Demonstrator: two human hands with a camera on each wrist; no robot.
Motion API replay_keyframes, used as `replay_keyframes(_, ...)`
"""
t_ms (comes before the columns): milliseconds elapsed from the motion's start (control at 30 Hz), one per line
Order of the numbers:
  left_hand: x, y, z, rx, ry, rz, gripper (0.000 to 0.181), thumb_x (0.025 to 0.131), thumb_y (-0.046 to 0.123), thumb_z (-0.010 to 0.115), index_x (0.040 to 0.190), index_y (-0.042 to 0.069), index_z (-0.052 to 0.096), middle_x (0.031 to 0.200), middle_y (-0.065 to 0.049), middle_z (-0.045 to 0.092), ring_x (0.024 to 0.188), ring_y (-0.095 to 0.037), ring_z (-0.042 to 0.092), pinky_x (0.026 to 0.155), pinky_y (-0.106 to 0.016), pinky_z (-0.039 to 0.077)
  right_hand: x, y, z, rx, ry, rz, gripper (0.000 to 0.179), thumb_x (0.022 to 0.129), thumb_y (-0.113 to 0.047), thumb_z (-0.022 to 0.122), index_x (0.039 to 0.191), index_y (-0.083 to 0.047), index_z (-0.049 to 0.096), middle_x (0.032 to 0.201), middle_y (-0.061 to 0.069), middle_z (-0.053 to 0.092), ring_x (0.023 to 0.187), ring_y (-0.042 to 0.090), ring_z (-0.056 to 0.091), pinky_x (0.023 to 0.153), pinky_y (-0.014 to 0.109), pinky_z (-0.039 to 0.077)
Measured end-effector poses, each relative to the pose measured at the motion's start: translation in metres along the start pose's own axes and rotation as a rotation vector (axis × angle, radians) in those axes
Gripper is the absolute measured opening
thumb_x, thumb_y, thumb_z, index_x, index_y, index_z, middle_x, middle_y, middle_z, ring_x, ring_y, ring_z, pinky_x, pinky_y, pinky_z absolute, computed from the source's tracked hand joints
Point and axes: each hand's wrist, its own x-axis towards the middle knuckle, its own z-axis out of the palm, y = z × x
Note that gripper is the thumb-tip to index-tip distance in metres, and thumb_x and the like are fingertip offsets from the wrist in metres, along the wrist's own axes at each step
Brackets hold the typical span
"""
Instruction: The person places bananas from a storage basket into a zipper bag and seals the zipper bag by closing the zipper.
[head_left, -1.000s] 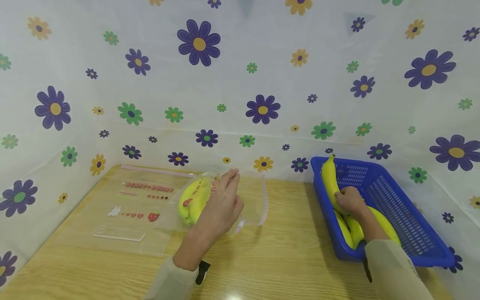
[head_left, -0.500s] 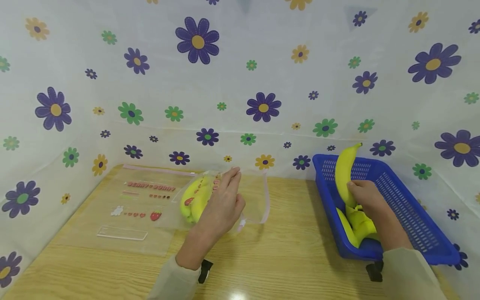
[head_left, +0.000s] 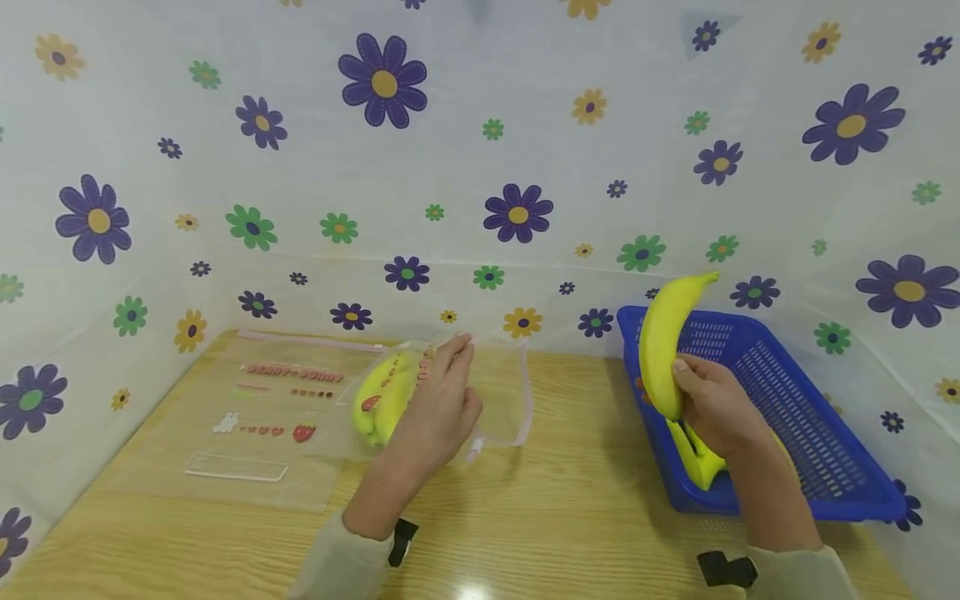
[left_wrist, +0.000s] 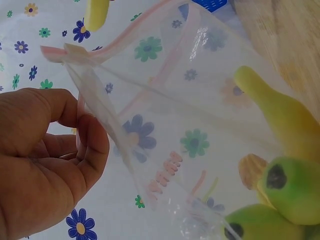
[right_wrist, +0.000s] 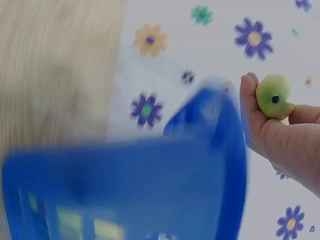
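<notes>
Clamped round the lower part of a single banana, thumb across its near side: the right hand. Raised over the left side of a blue basket, stem tip up and to the right. In the right wrist view alone, the banana's blunt greenish end with its dark spot.

Curled at the pink-edged mouth of a clear zip bag, pinching the film: the left hand. Plain from the left wrist; from the head, only the back of the hand and seemingly straight fingers, grip hidden. Also plain from the left wrist, pink strips apart at the mouth and dark-tipped green ends of the bagged bananas. From the head, merely yellow bodies under red print.

Low in the basket, toward its near left corner, more bananas, partly behind the right forearm. Through the slots, from the right wrist, just blurred yellow-green patches.

Farther left, from the head alone, a second clear bag, flat, with red lettering, a white rabbit and a strawberry. Beneath, a wooden table; behind, a white sheet of purple, green and orange flowers. At the wrists, black straps and pale sleeves.
</notes>
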Motion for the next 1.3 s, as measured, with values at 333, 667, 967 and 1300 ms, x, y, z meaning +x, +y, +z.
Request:
replay_keyframes(333, -0.003, -0.002, 0.000, -0.007, -0.011, -0.003, 0.052, 0.087, -0.009, 0.057, 0.137, -0.017, 0.046, 0.147, -0.025, 0.041, 0.135, -0.037, 0.046, 0.102, -0.042, 0.048, -0.001, 0.021, 0.073, 0.167, 0.092, 0.046, 0.050, 0.110, -0.023, 0.019, 0.156, -0.003, 0.018, 0.117, 0.014, 0.054, 0.091, 0.014, 0.063, 0.075, 0.028, 0.056)
replay_keyframes(667, -0.003, 0.000, 0.001, 0.012, -0.005, -0.018, 0.053, 0.088, -0.006, 0.059, 0.139, -0.014, 0.046, 0.149, -0.023, 0.041, 0.131, -0.036, 0.050, 0.098, -0.038, 0.051, 0.004, 0.034, 0.095, 0.073, 0.107, 0.085, 0.043, 0.110, -0.021, 0.021, 0.151, -0.015, 0.029, 0.109, 0.020, 0.059, 0.074, 0.022, 0.061, 0.056, 0.026, 0.050)
replay_keyframes(967, -0.002, -0.001, 0.002, 0.038, 0.024, 0.008, 0.052, 0.086, -0.009, 0.060, 0.136, -0.016, 0.048, 0.145, -0.025, 0.044, 0.130, -0.037, 0.051, 0.096, -0.038, 0.053, -0.009, 0.022, 0.087, -0.207, -0.139, -0.005, 0.039, 0.110, -0.024, 0.029, 0.147, -0.020, 0.036, 0.087, 0.016, 0.062, 0.067, 0.024, 0.061, 0.052, 0.029, 0.049)
replay_keyframes(1300, -0.001, 0.000, 0.001, 0.027, 0.000, -0.006, 0.053, 0.087, -0.008, 0.060, 0.138, -0.015, 0.047, 0.147, -0.025, 0.042, 0.136, -0.036, 0.045, 0.102, -0.040, 0.047, -0.005, 0.031, 0.093, -0.247, -0.247, 0.003, 0.037, 0.109, -0.023, 0.032, 0.144, -0.010, 0.039, 0.090, 0.014, 0.057, 0.072, 0.025, 0.060, 0.054, 0.028, 0.049)
